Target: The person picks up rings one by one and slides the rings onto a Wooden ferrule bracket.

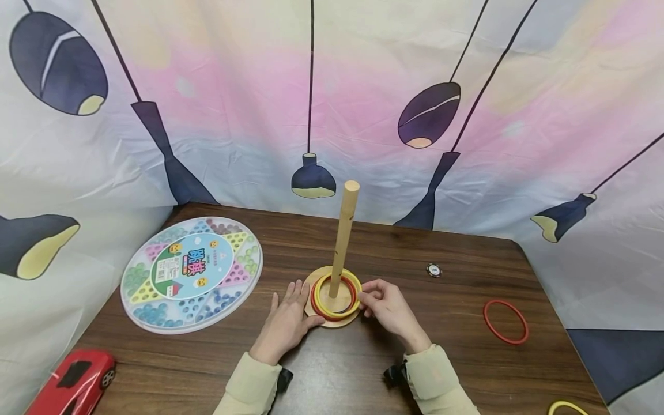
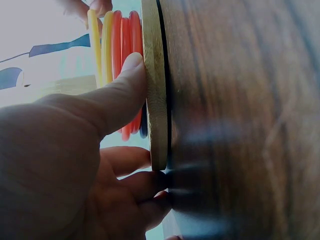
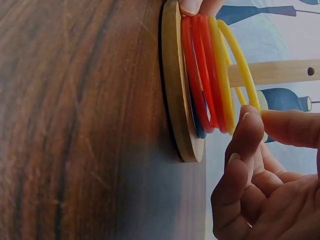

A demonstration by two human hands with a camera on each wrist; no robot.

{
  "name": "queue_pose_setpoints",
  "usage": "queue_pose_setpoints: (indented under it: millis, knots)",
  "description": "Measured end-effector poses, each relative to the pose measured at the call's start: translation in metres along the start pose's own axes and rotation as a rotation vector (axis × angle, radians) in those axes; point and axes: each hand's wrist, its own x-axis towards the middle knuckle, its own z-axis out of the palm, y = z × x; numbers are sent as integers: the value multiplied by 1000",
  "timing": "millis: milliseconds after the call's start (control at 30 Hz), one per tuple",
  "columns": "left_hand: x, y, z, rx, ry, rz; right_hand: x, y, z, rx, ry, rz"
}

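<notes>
Lying outspread, left hand touches round wooden base; right hand pinches yellow ring.

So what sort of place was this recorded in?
Probably a draped booth for play or filming: patterned fabric hangs around a wood-grained table holding a wooden ring peg.
</notes>
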Motion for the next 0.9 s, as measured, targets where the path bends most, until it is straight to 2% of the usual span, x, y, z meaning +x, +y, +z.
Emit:
queue_pose_setpoints:
  millis: [333, 467, 533, 600, 700, 900]
  knots:
    - [1, 0, -1, 6, 0, 7, 4, 4, 5, -25, -2, 8]
    - [1, 0, -1, 13, 1, 7, -7, -16, 5, -36, -19, 13]
    - [1, 0, -1, 11, -2, 4, -7, -18, 6, -52, -19, 27]
    - [0, 0, -1, 11, -4, 3, -6, -15, 6, -71, -18, 35]
    - [0, 0, 0, 7, -7, 1, 3, 3, 7, -78, -8, 39]
    - [1, -1, 1, 0, -4, 0, 3, 7, 6, -73, -27, 33]
